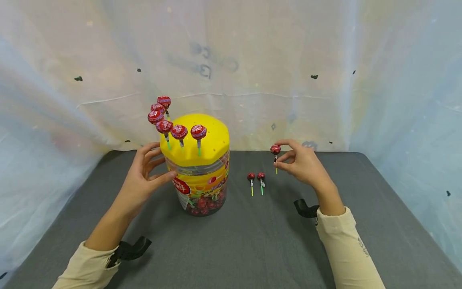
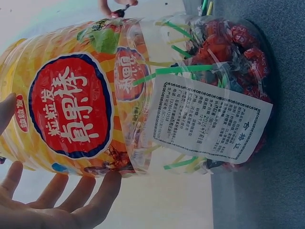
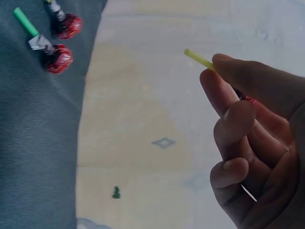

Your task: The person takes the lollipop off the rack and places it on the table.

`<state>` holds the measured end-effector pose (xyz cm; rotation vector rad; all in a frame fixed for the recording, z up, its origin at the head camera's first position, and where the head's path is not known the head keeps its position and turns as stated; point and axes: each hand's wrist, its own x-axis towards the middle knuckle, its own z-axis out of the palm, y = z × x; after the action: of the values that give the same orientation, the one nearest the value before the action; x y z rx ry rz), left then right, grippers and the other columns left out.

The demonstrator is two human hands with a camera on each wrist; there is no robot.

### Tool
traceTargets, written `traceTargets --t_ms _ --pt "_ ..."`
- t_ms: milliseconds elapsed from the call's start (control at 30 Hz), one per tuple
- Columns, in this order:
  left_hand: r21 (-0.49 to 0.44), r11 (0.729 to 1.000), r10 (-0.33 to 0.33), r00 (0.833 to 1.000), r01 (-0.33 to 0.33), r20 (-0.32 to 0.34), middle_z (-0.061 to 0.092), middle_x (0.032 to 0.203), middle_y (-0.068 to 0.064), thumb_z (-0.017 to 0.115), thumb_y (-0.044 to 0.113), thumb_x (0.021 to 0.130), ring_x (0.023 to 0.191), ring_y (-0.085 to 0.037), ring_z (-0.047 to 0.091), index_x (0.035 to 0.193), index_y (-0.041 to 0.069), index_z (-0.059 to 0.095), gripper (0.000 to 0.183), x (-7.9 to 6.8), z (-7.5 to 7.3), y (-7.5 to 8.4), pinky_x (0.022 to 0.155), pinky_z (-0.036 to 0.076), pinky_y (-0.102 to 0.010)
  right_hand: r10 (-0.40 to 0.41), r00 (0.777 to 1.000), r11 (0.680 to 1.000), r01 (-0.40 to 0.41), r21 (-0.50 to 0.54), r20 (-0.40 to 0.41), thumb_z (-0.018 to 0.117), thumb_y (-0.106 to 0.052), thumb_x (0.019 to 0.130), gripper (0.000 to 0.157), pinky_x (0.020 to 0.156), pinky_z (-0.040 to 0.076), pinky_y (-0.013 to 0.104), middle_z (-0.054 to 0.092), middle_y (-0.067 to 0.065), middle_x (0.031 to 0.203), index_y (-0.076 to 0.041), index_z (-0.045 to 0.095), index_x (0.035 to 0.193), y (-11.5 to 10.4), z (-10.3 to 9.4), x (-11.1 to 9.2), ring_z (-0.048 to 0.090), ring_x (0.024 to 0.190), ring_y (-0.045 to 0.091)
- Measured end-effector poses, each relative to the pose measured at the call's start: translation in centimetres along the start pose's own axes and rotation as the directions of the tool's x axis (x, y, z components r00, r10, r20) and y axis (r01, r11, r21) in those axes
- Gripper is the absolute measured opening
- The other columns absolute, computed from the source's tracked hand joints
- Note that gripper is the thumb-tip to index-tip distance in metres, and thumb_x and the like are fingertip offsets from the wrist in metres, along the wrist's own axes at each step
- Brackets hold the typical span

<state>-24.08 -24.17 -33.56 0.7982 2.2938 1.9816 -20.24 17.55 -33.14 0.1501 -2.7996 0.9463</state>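
Observation:
My right hand (image 1: 301,162) pinches a red-wrapped lollipop (image 1: 275,150) above the table, candy end up. Its yellow stick (image 3: 198,59) pokes out past the thumb and finger in the right wrist view, where the candy is mostly hidden. A big clear candy jar (image 1: 202,188) with a yellow lid (image 1: 213,140) stands to the left. Several lollipops (image 1: 198,132) stand upright in the lid along its left and front edge. My left hand (image 1: 144,172) holds the jar's left side, thumb at the front and fingers behind. More lollipops (image 2: 252,62) lie inside the jar's bottom.
Two lollipops (image 1: 256,176) lie side by side on the grey table (image 1: 231,253), right of the jar. A pale plastic sheet (image 1: 267,48) hangs behind and along both sides of the table. Black straps (image 1: 304,208) stick out at the wrists.

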Motion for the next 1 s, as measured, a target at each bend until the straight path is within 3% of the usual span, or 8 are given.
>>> traceTargets --t_ms 333,633,1000 --pt "-0.008 1.000 0.004 1.000 -0.004 -0.003 0.035 0.150 -0.002 0.067 0.003 0.093 0.132 -0.018 0.039 0.152 0.026 0.028 0.075 0.1 0.1 0.0 0.089 0.054 -0.016 0.043 0.993 0.999 -0.042 -0.014 0.106 0.078 -0.020 0.087 0.057 0.071 0.052 0.034 0.077 -0.003 0.092 -0.020 0.053 0.138 2.6 1.7 0.9 0.068 0.082 0.016" --pt "0.001 1.000 0.004 1.000 -0.004 -0.011 0.035 0.149 -0.001 0.067 0.003 0.093 0.132 -0.018 0.039 0.152 0.026 0.028 0.074 0.0 0.1 -0.1 0.089 0.054 -0.016 0.058 0.980 0.998 -0.057 -0.010 0.192 0.077 -0.018 0.087 0.056 0.071 0.051 0.033 0.078 -0.001 0.092 -0.014 0.053 0.138 4.0 3.1 1.4 0.070 0.081 0.014" --pt "0.025 1.000 0.012 1.000 -0.012 -0.015 0.036 0.149 -0.001 0.067 0.003 0.093 0.131 -0.017 0.039 0.152 0.026 0.028 0.074 0.0 0.1 -0.1 0.089 0.053 -0.015 0.132 0.959 0.991 -0.127 -0.037 0.252 0.079 -0.021 0.086 0.055 0.070 0.051 0.033 0.076 -0.002 0.086 -0.012 0.055 0.135 5.5 4.6 1.7 0.066 0.076 0.011"
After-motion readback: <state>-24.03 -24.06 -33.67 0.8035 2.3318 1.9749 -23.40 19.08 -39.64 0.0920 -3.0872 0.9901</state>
